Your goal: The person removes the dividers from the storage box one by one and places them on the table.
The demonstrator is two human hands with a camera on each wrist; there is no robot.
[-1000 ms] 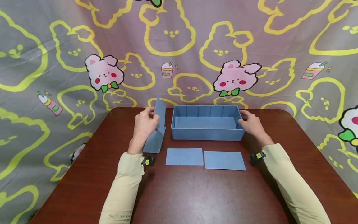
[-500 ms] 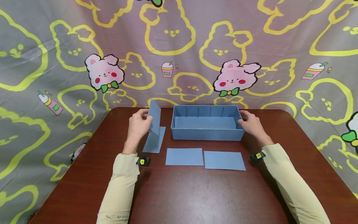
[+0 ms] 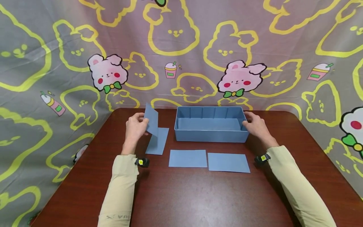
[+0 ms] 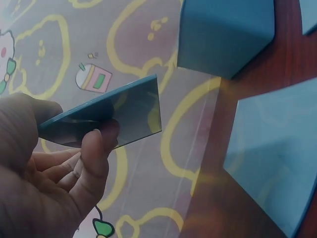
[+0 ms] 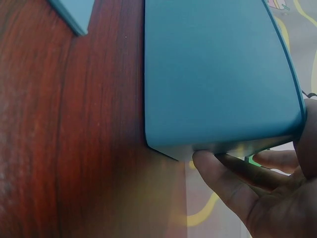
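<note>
My left hand [image 3: 135,126] pinches a thin blue rectangular panel [image 3: 152,120] and holds it up on edge, tilted, left of the box. In the left wrist view the thumb lies on one face of this panel [image 4: 136,106] and fingers on the other. Below it a second blue panel [image 3: 161,142] lies flat on the table. A long, open-topped blue box [image 3: 211,136] with vertical ribs on its inner wall stands to the right. My right hand [image 3: 257,127] grips its right end wall, thumb at the rim and fingers against the outside [image 5: 223,148].
Two more flat blue panels, a left one [image 3: 188,158] and a right one [image 3: 229,162], lie side by side in front of the box. The brown wooden table [image 3: 195,195] ends at a patterned cloth backdrop [image 3: 195,47] behind and at both sides.
My left hand has carried the upright panel leftward, away from the box, uncovering more of the flat panel beneath. My right hand has stayed on the box's end.
</note>
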